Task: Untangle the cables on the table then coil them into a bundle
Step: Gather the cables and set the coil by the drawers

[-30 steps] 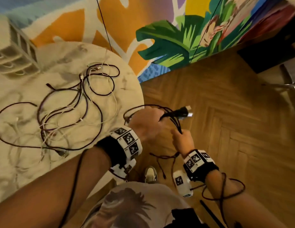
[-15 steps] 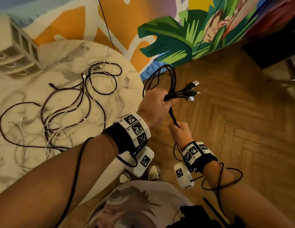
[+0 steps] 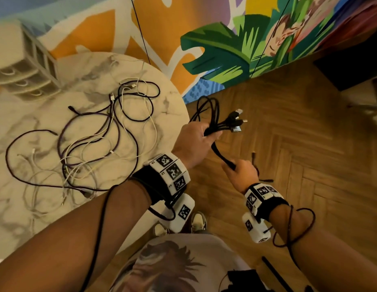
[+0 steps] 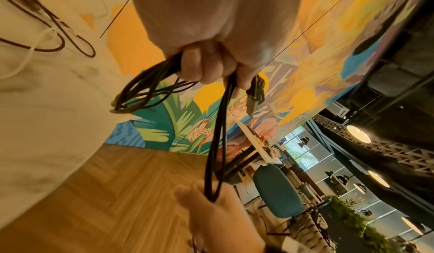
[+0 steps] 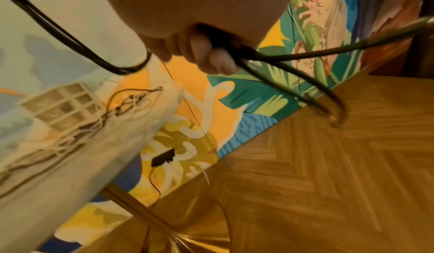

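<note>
My left hand (image 3: 197, 142) grips a bundle of black cables (image 3: 210, 114) off the table's right edge, over the floor. Loops stick up behind the fist and several USB plugs (image 3: 236, 121) fan out to the right. From the fist a doubled black strand (image 3: 220, 154) runs down to my right hand (image 3: 240, 173), which pinches its lower end. In the left wrist view the strand (image 4: 216, 145) hangs taut between the fingers (image 4: 199, 67) and my right hand (image 4: 211, 207). A tangle of dark and white cables (image 3: 92, 142) lies on the round marble table (image 3: 46, 218).
A white drawer organizer (image 3: 25, 66) stands at the table's back left. A painted wall runs behind, with herringbone wood floor (image 3: 299, 154) on the right. A dark cable (image 3: 292, 226) loops around my right forearm. My shoes (image 3: 198, 222) show below the table edge.
My left hand has lifted the black bundle up and to the right, away from the right hand. The strand between them has stretched out. The pile on the table has not moved.
</note>
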